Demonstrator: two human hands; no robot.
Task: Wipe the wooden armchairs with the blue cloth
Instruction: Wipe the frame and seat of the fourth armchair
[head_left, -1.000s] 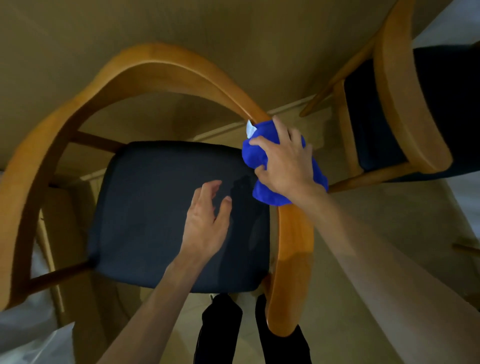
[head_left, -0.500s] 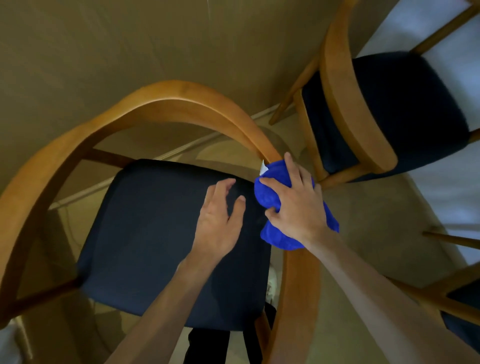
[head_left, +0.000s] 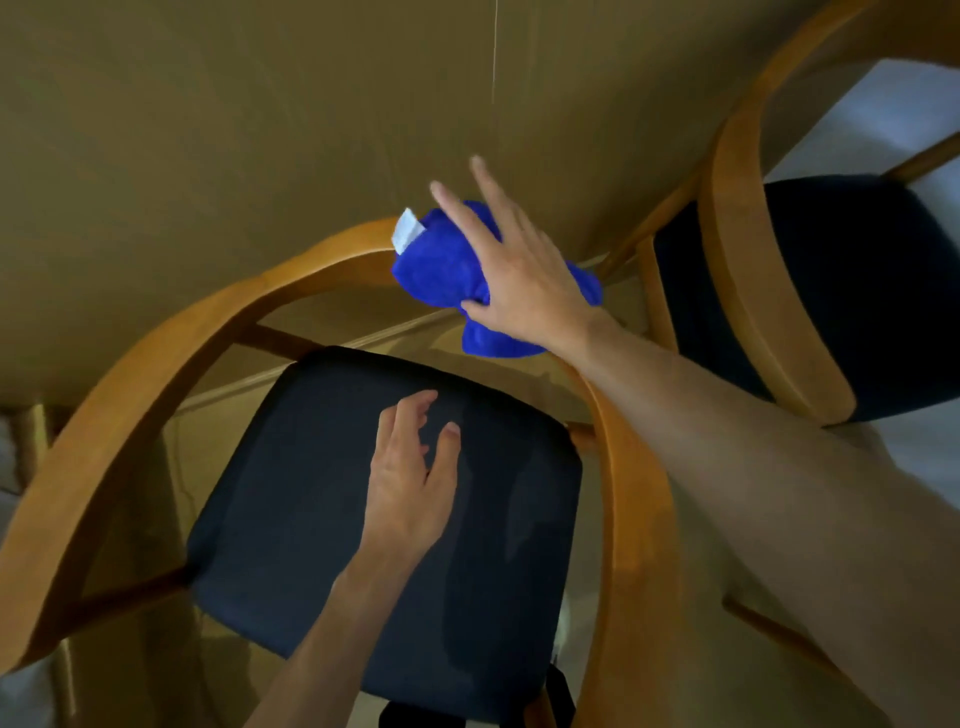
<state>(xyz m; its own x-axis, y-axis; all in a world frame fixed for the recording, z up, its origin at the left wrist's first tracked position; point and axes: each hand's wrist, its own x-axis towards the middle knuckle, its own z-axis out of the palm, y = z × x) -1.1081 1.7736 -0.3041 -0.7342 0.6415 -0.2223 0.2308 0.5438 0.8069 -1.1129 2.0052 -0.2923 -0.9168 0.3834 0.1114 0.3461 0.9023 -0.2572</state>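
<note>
Blue terry cloth (head_left: 441, 265), bunched into a soft wad with a white label sticking out at its upper left, sits on the curved top rail of the near armchair (head_left: 156, 353), towards the right of the rail's arc. The right hand (head_left: 519, 280) presses it there with fingers straight and fanned, thumb tucked against the cloth's lower edge. The left hand (head_left: 410, 488) hovers or rests over the dark seat pad (head_left: 291, 519), fingers loosely spread and holding nothing; whether it touches the pad I cannot tell.

The step in hand looks like wiping along the bent rail. To do it well, the palm should stay flat so the wad spreads and wraps over both the top face and the inner edge, and the stroke should follow the arc rather than cut across it. The loose tail hanging below the wrist could snag or drag, so gathering it under the palm would help. Bracing the left hand on the seat would steady the reach.

The frame is smooth, honey-toned bentwood with a slight sheen, one continuous band sweeping from arm to back to arm. The seat is a matt, finely woven dark fabric with rounded corners. A second armchair (head_left: 737, 291) of the same build stands just beside, at the right.
</note>
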